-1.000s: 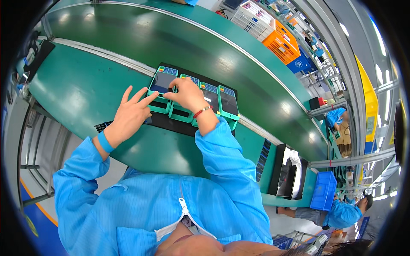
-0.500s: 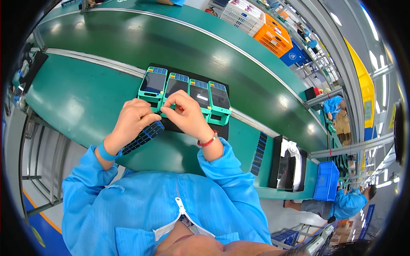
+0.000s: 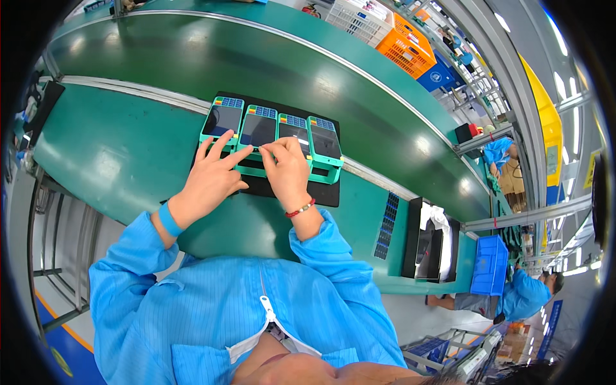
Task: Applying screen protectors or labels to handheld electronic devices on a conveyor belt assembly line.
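Observation:
Several green payment terminals with dark screens and keypads lie side by side on a black mat point(image 3: 327, 197). The leftmost terminal point(image 3: 224, 119) sits above my left hand point(image 3: 210, 176), whose fingers are spread, the tips reaching to the lower ends of the first two. Over the lower edge of the second terminal point(image 3: 259, 130), the thumb and index finger of my right hand point(image 3: 287, 172) are pinched together; what they hold, if anything, is too small to make out. My hands partly cover the third terminal point(image 3: 294, 135). The rightmost terminal point(image 3: 325, 138) lies beyond my right hand.
On the green bench, right of the mat, lies a sheet of small dark pieces point(image 3: 386, 226). Farther right are a black box with white lining point(image 3: 431, 240) and a blue bin point(image 3: 489, 266). A green conveyor belt point(image 3: 282, 74) runs behind; co-workers point(image 3: 527, 296) are at right.
My left hand has opened and spread over the terminals; the dark sheet beneath it no longer shows. My right hand has moved slightly right and down, still pinching.

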Demonstrator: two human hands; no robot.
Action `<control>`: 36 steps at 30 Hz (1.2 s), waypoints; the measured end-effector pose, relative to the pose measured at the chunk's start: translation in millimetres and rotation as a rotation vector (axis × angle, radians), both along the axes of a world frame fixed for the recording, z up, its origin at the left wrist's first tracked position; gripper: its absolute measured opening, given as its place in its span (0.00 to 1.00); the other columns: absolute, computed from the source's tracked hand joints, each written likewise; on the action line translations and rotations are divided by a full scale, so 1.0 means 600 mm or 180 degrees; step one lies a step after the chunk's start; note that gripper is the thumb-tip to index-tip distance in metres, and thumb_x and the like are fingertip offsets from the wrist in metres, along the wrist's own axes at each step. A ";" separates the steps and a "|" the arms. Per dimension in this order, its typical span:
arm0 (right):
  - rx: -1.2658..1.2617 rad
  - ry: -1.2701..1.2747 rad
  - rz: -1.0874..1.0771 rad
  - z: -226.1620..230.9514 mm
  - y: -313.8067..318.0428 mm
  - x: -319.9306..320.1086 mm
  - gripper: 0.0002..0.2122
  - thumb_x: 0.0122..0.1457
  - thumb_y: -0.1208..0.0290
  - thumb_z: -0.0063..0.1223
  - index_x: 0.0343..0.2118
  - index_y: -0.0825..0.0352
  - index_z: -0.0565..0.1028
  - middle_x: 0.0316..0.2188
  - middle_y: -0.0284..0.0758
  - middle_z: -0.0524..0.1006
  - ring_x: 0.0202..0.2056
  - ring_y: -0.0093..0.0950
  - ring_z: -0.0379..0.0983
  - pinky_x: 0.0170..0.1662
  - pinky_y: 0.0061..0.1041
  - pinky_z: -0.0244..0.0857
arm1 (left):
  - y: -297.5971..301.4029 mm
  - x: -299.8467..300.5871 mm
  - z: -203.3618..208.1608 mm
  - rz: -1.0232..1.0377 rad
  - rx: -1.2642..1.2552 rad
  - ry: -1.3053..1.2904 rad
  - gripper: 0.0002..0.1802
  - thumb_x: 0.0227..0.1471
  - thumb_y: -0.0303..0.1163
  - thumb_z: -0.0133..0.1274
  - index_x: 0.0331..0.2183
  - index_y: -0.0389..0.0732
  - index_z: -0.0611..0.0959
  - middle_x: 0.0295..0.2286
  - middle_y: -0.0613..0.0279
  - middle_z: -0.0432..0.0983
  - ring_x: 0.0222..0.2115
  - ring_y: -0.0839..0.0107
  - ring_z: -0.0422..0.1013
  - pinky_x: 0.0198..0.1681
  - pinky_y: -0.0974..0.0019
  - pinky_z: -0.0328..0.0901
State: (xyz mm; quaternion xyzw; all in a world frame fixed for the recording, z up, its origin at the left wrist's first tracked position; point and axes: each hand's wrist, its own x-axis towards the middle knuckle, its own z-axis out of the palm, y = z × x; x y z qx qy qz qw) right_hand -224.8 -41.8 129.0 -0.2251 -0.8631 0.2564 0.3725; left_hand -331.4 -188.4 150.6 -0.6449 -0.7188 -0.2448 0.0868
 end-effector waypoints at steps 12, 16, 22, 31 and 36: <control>0.0046 -0.1853 0.0161 0.047 0.075 -0.015 0.17 0.45 0.57 0.61 0.37 0.58 0.74 0.37 0.35 0.70 0.32 0.33 0.72 0.33 0.32 0.67 | 0.000 -0.024 0.024 -0.0099 0.0427 -0.0123 0.06 0.40 0.32 0.56 0.19 0.41 0.80 0.35 0.68 0.76 0.45 0.63 0.64 0.52 0.52 0.53; 0.0522 -0.1069 0.0565 0.034 0.064 0.000 0.15 0.47 0.59 0.60 0.35 0.60 0.74 0.33 0.34 0.71 0.30 0.33 0.70 0.31 0.29 0.66 | -0.007 -0.026 0.040 0.0291 0.1281 -0.1770 0.06 0.46 0.28 0.52 0.23 0.36 0.80 0.26 0.61 0.75 0.32 0.64 0.68 0.38 0.65 0.61; -0.2485 -0.0144 0.1829 0.036 -0.022 0.045 0.08 0.51 0.72 0.57 0.31 0.68 0.72 0.19 0.23 0.66 0.19 0.11 0.56 0.23 0.14 0.53 | -0.003 0.019 0.002 0.0295 0.1329 -0.3154 0.06 0.50 0.24 0.49 0.26 0.30 0.78 0.25 0.61 0.73 0.28 0.76 0.67 0.30 0.74 0.61; -0.2355 -0.0376 0.1733 0.047 -0.019 0.084 0.06 0.52 0.71 0.56 0.28 0.67 0.72 0.18 0.23 0.66 0.21 0.11 0.57 0.22 0.14 0.53 | 0.003 0.024 -0.041 -0.0064 0.0697 -0.3871 0.06 0.45 0.21 0.55 0.30 0.35 0.78 0.31 0.63 0.68 0.32 0.78 0.67 0.35 0.75 0.63; -0.2629 -0.0522 0.1553 0.033 -0.003 0.094 0.06 0.52 0.74 0.57 0.26 0.67 0.72 0.18 0.21 0.67 0.21 0.08 0.57 0.22 0.12 0.50 | 0.024 0.065 0.004 0.0044 0.1393 -0.4839 0.05 0.46 0.26 0.56 0.27 0.34 0.81 0.22 0.68 0.70 0.27 0.82 0.66 0.27 0.77 0.59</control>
